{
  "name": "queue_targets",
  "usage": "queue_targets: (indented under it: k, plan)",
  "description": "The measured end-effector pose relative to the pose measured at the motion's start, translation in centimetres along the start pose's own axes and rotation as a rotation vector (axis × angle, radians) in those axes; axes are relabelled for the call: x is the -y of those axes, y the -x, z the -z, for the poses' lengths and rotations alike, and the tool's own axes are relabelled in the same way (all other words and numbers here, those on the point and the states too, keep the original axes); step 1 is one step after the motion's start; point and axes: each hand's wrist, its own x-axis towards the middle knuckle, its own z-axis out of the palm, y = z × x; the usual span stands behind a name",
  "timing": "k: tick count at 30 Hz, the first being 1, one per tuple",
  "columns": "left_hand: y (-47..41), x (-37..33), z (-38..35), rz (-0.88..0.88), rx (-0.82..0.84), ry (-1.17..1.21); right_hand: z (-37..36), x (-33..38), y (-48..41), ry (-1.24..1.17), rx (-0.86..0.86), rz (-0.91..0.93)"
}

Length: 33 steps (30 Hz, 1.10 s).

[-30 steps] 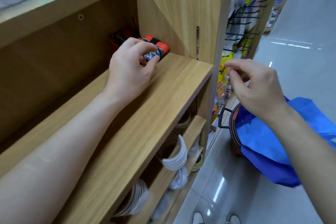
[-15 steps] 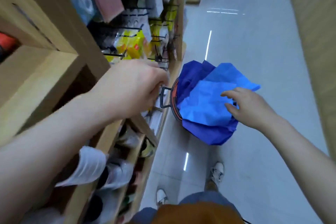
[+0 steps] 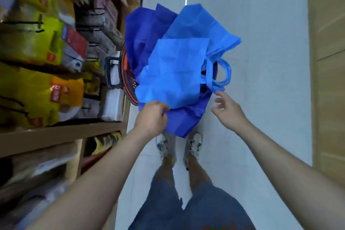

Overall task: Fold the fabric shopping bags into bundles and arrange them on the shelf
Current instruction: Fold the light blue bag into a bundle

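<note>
Over floor basket (image 3: 124, 80), left hand (image 3: 152, 115) clenched on light-blue nonwoven fabric bag (image 3: 175, 73); right hand (image 3: 228, 112) released, should grab loop handles (image 3: 222, 73), lift clear.

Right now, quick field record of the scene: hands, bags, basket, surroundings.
left hand: closed on the near edge of the blue bags
right hand: open, fingers spread, just short of the bag handles, holding nothing
light blue bag: unfolded, on top of the pile
dark blue bags: crumpled beneath, spilling over the rim
basket: on the floor, red rim, dark handle
shelving: on the person's left, packaged goods, blurred
shoes: just behind the basket
</note>
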Motion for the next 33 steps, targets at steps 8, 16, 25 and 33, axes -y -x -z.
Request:
queue_targets:
  k: [8,16,25,33]
  plan:
    - [-10.3,0.0,-10.0,0.03,0.082,-0.03,-7.2,-2.1,-11.2,-0.298,-0.016,-0.156]
    - [-12.2,0.6,-11.8,-0.043,0.028,-0.062,-8.1,1.7,-13.3,-0.795,-0.107,-0.174]
    - [-12.0,-2.9,2.3,0.121,-0.415,0.695,2.4,6.7,-7.2,-0.796,-0.183,0.005]
    - [-8.0,-7.0,16.2,0.277,-0.338,1.648,5.4,11.0,2.2,0.361,0.24,0.521]
